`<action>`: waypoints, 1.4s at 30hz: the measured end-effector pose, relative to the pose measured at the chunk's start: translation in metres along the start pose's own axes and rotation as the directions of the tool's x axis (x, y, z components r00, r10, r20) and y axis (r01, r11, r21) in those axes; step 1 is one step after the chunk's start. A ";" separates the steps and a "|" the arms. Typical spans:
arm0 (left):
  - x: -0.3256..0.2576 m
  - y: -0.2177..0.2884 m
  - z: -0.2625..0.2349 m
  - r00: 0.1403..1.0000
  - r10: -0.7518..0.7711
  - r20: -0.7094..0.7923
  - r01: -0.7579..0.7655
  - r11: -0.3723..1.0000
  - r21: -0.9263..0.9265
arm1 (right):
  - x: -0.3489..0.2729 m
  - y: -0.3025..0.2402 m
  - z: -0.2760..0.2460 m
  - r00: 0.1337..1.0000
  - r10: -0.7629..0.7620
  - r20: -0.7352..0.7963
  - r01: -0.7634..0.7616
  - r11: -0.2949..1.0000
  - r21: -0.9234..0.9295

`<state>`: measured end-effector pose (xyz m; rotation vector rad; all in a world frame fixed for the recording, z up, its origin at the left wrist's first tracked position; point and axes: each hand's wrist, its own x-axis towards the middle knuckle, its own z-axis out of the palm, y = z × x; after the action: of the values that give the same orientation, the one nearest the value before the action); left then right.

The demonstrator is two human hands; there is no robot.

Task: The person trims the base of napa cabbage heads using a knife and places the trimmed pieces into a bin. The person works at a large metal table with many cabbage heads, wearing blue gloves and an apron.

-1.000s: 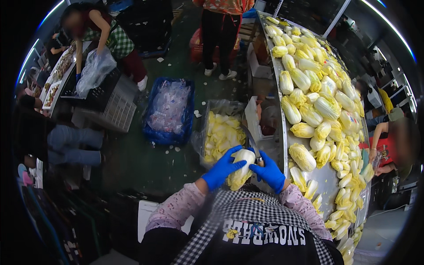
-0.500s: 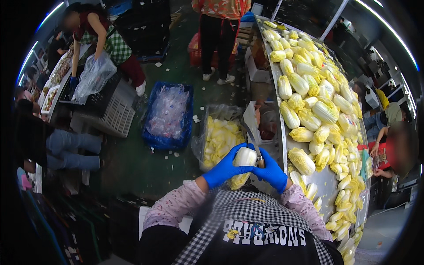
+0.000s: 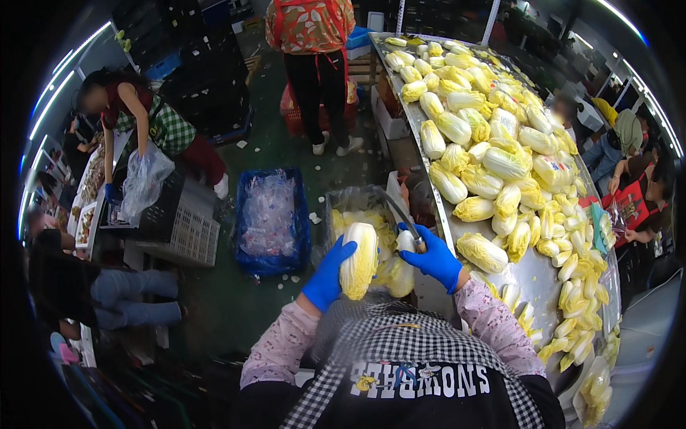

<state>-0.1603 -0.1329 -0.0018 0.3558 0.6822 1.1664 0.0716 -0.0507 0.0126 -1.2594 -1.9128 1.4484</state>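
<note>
My left hand (image 3: 325, 277), in a blue glove, grips a pale yellow napa cabbage (image 3: 359, 263) upright, its white base end at the top. A little to the right, my gloved right hand (image 3: 437, 263) is closed round the handle of a knife (image 3: 404, 216). The knife's dark curved blade points up and away to the left. Against the right hand's fingers is a pale leaf piece (image 3: 405, 243), white above and yellowish below; whether it is held or pinned there is hard to tell. The blade is apart from the cabbage.
Beyond my hands stands a plastic-lined crate (image 3: 334, 209) of yellow leaves. Left of it is a blue crate (image 3: 303, 222) with clear plastic packaging. A metal table (image 3: 530, 286) heaped with napa cabbages runs along my right. Several people work around, one in a green-checked apron (image 3: 171, 129).
My hands have moved apart. The cabbage, earlier held between both, is now in the left hand alone and more upright. A leaf piece now shows by my right hand; my view has shifted right.
</note>
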 end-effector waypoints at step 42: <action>0.035 -0.020 0.033 0.947 0.085 0.311 -0.057 0.993 -0.099 | 0.004 0.008 -0.022 0.976 -0.163 -0.147 0.176 0.981 0.082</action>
<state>-0.1161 -0.1054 0.0008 0.4820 0.3392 1.1715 0.0896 -0.0359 0.0124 -1.0958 -1.7902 1.3119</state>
